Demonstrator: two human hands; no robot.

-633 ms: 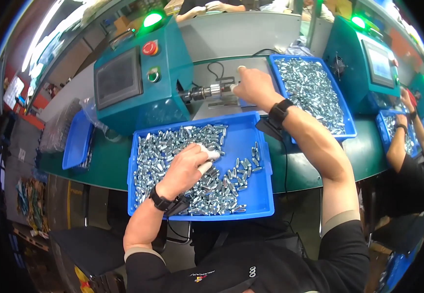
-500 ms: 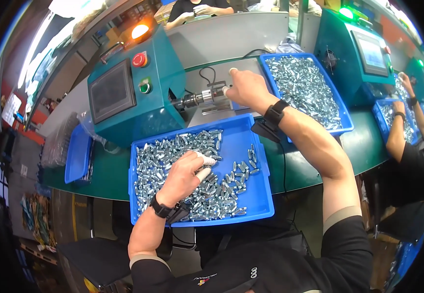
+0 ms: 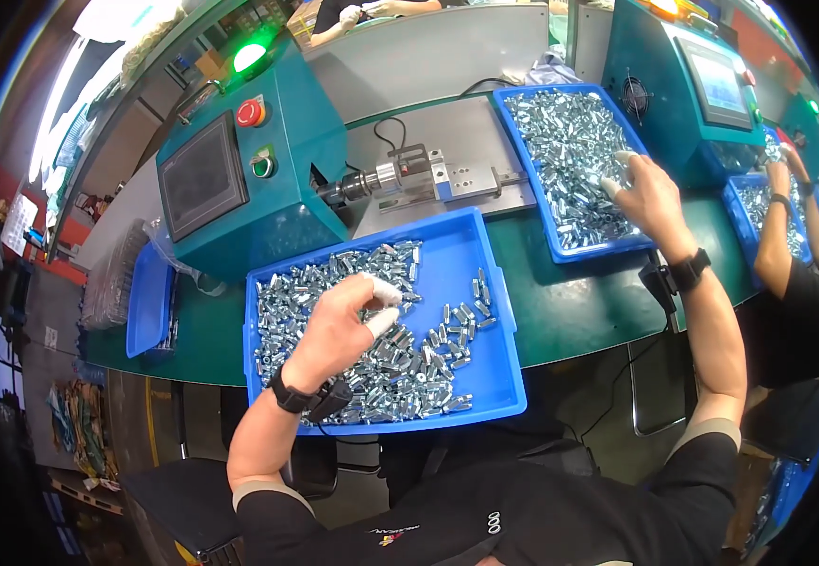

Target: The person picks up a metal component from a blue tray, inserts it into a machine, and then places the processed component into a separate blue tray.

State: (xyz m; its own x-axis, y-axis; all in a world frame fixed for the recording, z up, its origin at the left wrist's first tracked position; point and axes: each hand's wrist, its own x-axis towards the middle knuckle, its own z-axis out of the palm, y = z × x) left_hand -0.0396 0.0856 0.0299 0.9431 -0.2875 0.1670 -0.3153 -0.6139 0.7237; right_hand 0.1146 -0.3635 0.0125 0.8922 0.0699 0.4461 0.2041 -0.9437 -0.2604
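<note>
My left hand (image 3: 339,325), with white finger covers on thumb and forefinger, hovers over the near blue tray (image 3: 499,377). Its fingers are curled together, and whatever they may hold is hidden. Small shiny metal fittings (image 3: 409,377) fill the left and middle of this tray, with a looser group at its right. My right hand (image 3: 650,203) is over the right edge of the far blue tray (image 3: 617,247), thumb and forefinger apart. Many similar metal fittings (image 3: 570,141) lie heaped there. I see nothing between the right fingertips.
A teal machine (image 3: 277,189) with a screen, red button and lit green lamp stands at the left. Its chuck (image 3: 372,181) points toward a metal fixture (image 3: 442,174). Another teal machine (image 3: 693,94) is at the right, near a co-worker's arm (image 3: 776,226).
My right hand has moved right from the metal fixture to the far tray, with its fingers apart. My left hand stays over the near tray. The left machine's lamp went from orange to green.
</note>
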